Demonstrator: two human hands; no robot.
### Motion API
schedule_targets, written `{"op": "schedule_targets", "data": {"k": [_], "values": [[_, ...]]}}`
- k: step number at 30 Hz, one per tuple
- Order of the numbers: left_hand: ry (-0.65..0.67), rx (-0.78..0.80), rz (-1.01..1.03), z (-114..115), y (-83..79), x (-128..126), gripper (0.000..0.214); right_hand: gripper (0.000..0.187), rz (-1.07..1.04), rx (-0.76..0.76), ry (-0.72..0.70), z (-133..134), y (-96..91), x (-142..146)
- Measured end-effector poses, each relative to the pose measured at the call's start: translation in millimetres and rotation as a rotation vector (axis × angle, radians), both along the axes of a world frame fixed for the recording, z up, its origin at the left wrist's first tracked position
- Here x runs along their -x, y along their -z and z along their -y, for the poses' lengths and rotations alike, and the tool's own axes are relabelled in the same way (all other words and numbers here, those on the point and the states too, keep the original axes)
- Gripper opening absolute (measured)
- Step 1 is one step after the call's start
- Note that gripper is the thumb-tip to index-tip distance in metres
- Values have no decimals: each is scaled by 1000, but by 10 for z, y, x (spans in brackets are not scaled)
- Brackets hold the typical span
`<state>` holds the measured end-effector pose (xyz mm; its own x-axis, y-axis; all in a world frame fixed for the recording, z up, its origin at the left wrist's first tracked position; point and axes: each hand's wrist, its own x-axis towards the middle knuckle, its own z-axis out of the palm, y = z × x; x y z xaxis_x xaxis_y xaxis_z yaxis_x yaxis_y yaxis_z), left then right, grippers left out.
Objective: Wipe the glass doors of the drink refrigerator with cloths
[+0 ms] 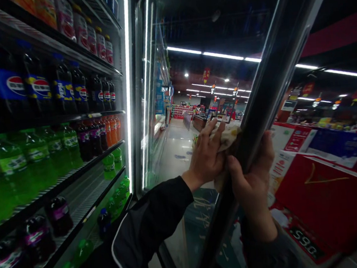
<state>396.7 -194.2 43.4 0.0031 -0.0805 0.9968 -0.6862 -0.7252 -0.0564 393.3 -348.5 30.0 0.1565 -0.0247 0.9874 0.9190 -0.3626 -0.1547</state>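
A black-framed glass fridge door (264, 71) stands swung open in front of me. My left hand (206, 154) presses a pale patterned cloth (232, 136) against the glass beside the frame, its fingers over the cloth. Part of the cloth is hidden under the hand. On the door's edge, my right hand (254, 185) grips the dark frame, thumb on the near side and fingers on the far side. Both hands are close together at about the middle of the frame.
To the left, fridge shelves (101, 114) hold cola bottles (6, 83), green soda bottles (35, 152) and purple-labelled bottles (38, 236). A bright light strip (128, 88) runs up the fridge edge. At right stands a red display (332, 195). The aisle floor (179, 140) shows through the glass.
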Motion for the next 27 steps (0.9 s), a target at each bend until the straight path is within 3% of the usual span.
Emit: {"op": "schedule_targets", "data": {"k": [3,6,9,17,22,27], "values": [[14,-22,8,41,40,14,80,87,4,-33,-27,8,174,-2],[-67,14,49,105,49,-20,82,83,41,-62,24,18,287,26],[-145,-13,108,158,39,-60,81,84,49,-74,72,7,347,97],[-179,-45,185,201,-94,-62,68,86,5,-71,93,33,466,174],[-246,-92,212,98,-223,-206,55,91,-73,-126,24,65,547,99],[-311,-90,198,-221,-342,-483,56,91,-57,-217,-35,62,504,3]]}}
